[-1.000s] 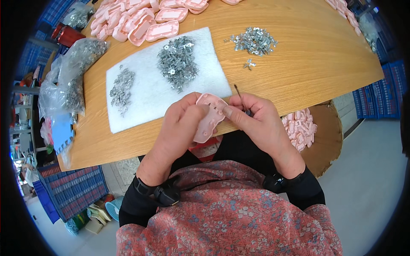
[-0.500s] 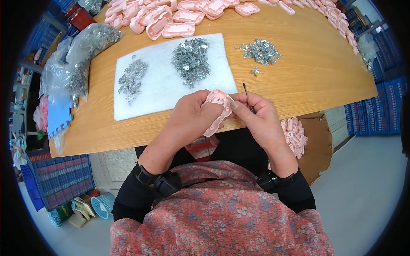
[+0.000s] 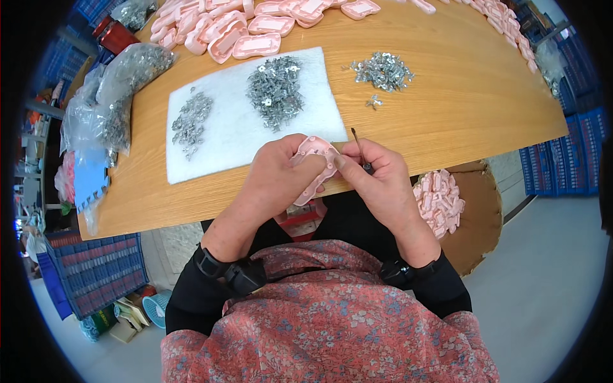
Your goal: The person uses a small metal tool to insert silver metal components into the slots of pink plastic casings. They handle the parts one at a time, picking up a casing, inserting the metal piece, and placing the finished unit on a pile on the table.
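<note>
At the table's near edge, my left hand (image 3: 281, 172) is closed round a pink plastic shell (image 3: 316, 146), its thumb pressing into the hollow inner side. My right hand (image 3: 382, 182) grips a small thin screwdriver (image 3: 357, 147), whose dark tip points up and away between the fingers. The right thumb and a finger also pinch the shell's right edge. Anything small under my left thumb is hidden. Beyond my hands, a white foam mat (image 3: 233, 143) bears a large pile of metal clips (image 3: 276, 92) and a smaller pile of metal pieces (image 3: 192, 121) to its left.
Another heap of metal parts (image 3: 385, 71) lies on the wooden table (image 3: 447, 96). Many pink shells (image 3: 257, 46) crowd the far side. Plastic bags of metal parts (image 3: 118, 96) stand left. Below the right edge is a cardboard box (image 3: 479, 204) with pink pieces (image 3: 439, 203).
My view has shifted slightly. Both hands still hold the shell between them; the shell has tilted a little, and the screwdriver remains in my right hand.
</note>
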### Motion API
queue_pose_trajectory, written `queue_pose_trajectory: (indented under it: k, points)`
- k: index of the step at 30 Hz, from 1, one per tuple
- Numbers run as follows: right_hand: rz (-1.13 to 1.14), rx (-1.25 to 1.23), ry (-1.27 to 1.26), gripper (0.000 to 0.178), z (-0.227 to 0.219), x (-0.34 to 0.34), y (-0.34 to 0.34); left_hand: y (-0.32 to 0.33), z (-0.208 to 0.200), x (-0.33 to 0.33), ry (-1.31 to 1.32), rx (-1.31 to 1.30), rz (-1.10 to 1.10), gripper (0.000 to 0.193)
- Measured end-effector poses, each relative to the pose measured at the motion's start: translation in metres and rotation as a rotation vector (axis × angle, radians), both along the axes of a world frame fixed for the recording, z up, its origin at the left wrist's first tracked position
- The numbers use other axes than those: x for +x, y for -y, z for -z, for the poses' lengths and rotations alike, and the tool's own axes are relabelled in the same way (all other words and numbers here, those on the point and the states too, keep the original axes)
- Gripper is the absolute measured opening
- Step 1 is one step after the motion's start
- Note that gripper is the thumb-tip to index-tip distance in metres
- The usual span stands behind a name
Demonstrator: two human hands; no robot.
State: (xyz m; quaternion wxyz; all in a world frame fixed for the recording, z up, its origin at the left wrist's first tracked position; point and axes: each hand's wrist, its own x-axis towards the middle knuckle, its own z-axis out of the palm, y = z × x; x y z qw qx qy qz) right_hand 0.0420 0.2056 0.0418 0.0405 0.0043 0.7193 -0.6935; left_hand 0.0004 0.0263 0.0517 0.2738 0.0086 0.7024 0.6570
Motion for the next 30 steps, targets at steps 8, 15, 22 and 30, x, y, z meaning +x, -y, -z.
queue_pose_trajectory:
  k: [8,15,22,30]
  points:
    - [-0.026,0.001,0.081,0.022,-0.003,-0.002,-0.004,0.008,0.006,-0.005,0.040,0.124,0.044,0.030]
    - [-0.101,-0.115,0.224,0.023,-0.017,0.009,-0.012,-0.003,-0.004,0.006,0.051,0.348,0.000,0.042]
    - [0.006,-0.154,0.303,0.020,-0.024,0.037,-0.038,-0.021,-0.006,0.022,0.026,0.229,0.167,0.055]
    - [0.217,-0.157,0.359,0.014,0.005,0.087,-0.123,-0.018,0.000,0.024,-0.008,0.148,0.150,0.061]
